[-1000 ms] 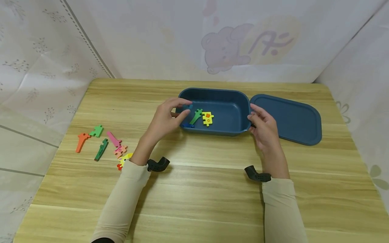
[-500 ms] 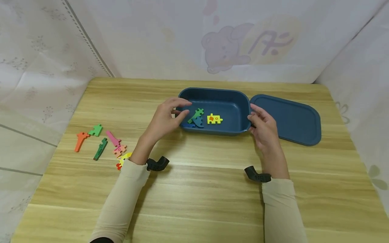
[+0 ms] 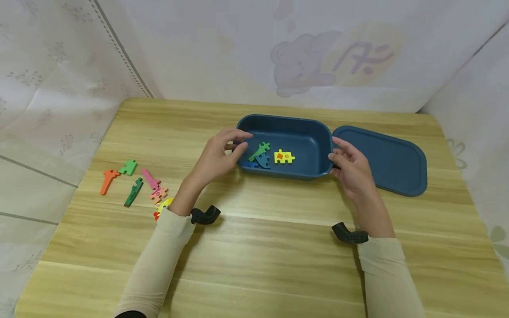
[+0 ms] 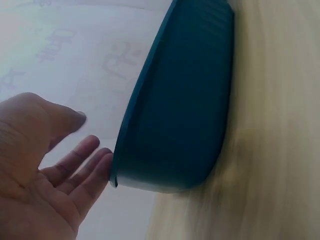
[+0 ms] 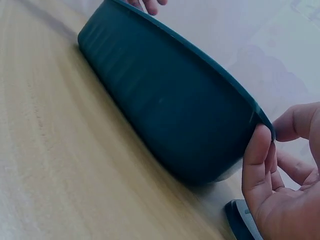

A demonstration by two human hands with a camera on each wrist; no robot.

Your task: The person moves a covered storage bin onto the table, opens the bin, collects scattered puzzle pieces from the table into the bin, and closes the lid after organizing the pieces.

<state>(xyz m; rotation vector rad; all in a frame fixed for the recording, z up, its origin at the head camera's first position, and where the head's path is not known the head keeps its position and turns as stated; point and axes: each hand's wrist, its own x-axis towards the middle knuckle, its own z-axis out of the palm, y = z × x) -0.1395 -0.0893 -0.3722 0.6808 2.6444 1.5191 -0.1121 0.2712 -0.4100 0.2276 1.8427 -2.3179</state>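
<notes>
A dark blue box (image 3: 282, 173) stands on the table with several puzzle pieces inside. Within it I see a yellow piece (image 3: 284, 157), a green piece (image 3: 260, 151), a teal piece (image 3: 263, 161) and a blue piece (image 3: 250, 164). My left hand (image 3: 218, 154) is at the box's left end, thumb and fingers spread apart and holding nothing. In the left wrist view, its fingertips (image 4: 106, 156) are at the rim. At the opposite end, my right hand (image 3: 351, 168) pinches the rim between thumb and finger, as the right wrist view shows.
A flat blue lid (image 3: 391, 161) lies right of the box. On the left of the wooden table (image 3: 258, 265) are loose puzzle pieces: orange (image 3: 108, 180), light green (image 3: 128, 167), dark green (image 3: 134, 192), pink (image 3: 150, 179), salmon (image 3: 159, 194) and a yellow one (image 3: 163, 206) partly behind my left wrist.
The teal piece has left my left fingertips and now lies in the box. The yellow piece has turned and shifted right. My right hand keeps hold of the rim.
</notes>
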